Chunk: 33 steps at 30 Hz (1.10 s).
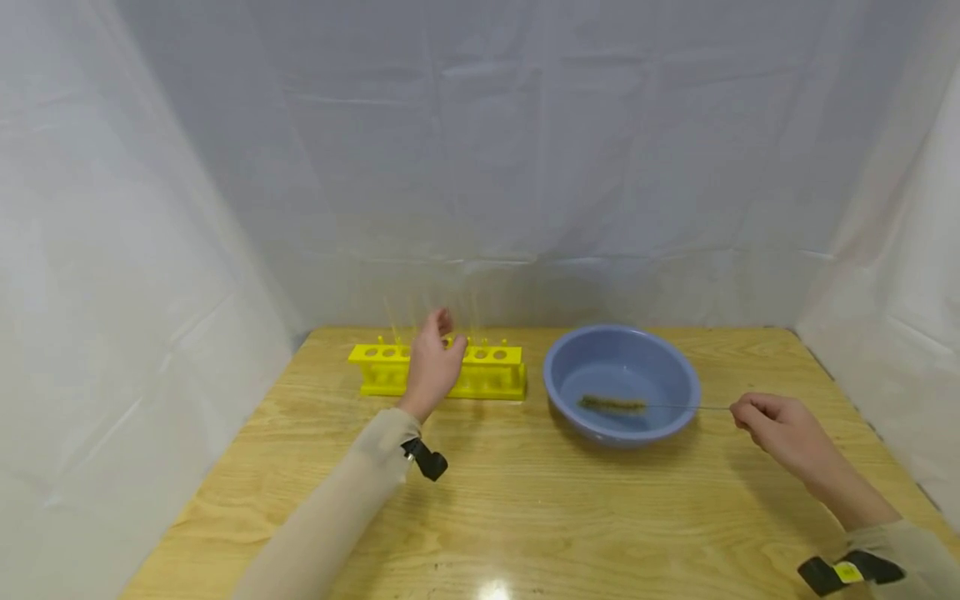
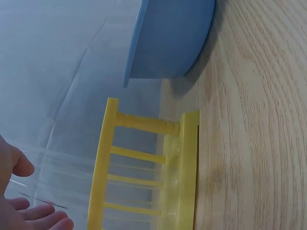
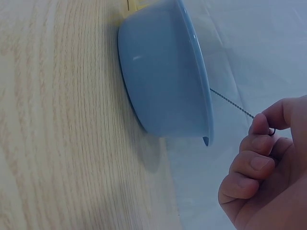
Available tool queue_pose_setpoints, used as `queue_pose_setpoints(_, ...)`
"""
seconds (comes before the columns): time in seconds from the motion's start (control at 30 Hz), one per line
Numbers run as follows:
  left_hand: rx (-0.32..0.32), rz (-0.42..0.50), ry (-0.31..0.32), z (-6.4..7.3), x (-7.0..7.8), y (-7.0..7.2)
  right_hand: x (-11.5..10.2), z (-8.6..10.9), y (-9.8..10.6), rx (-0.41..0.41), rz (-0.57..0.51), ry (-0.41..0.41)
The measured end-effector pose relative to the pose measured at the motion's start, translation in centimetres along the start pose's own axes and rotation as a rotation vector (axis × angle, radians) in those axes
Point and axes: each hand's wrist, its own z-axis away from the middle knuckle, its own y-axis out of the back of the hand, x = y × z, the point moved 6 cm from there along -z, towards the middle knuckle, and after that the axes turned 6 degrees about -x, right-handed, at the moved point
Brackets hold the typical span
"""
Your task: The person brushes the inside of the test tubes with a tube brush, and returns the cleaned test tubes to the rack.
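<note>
My right hand (image 1: 783, 429) pinches the looped end of a test tube brush's twisted wire handle (image 3: 232, 103) between thumb and forefinger. The wire crosses the rim of a blue basin (image 1: 558, 392), and the brown bristle head (image 1: 612, 404) shows inside the basin's outline. Over a yellow test tube rack (image 1: 442, 390), my left hand (image 1: 435, 362) reaches with its thumb apart from loosely bent fingers (image 2: 41, 213). Thin, clear upright edges (image 1: 474, 310) like glass rise above the rack near this hand. In the left wrist view, faint clear lines pass between thumb and fingers.
The rack and basin stand side by side on a wooden table (image 1: 480, 492), a small gap between them. White sheeting (image 1: 480, 167) hangs behind the table and down both sides. Each wrist wears a black camera strap (image 1: 425, 458).
</note>
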Motion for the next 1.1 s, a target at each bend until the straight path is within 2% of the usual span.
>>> queue_pose_setpoints(0.2, -0.012, -0.022, 0.014, -0.2, -0.3, -0.2, 0.1, -0.1, 0.0, -0.001, -0.003, -0.002)
queue_pose_setpoints(0.7, 0.015, -0.041, 0.005, -0.7, -0.8, -0.2, 0.0, -0.1, 0.1, -0.006, 0.001, -0.016)
queue_pose_setpoints(0.87, 0.039, -0.039, -0.052, -0.8, -0.4, 0.0, -0.2, 0.0, 0.1, -0.005, -0.007, -0.005)
queue_pose_setpoints(1.1, 0.091, 0.008, -0.158, -1.0, 1.0, 0.7, -0.3, -0.1, 0.2, -0.004, -0.016, -0.014)
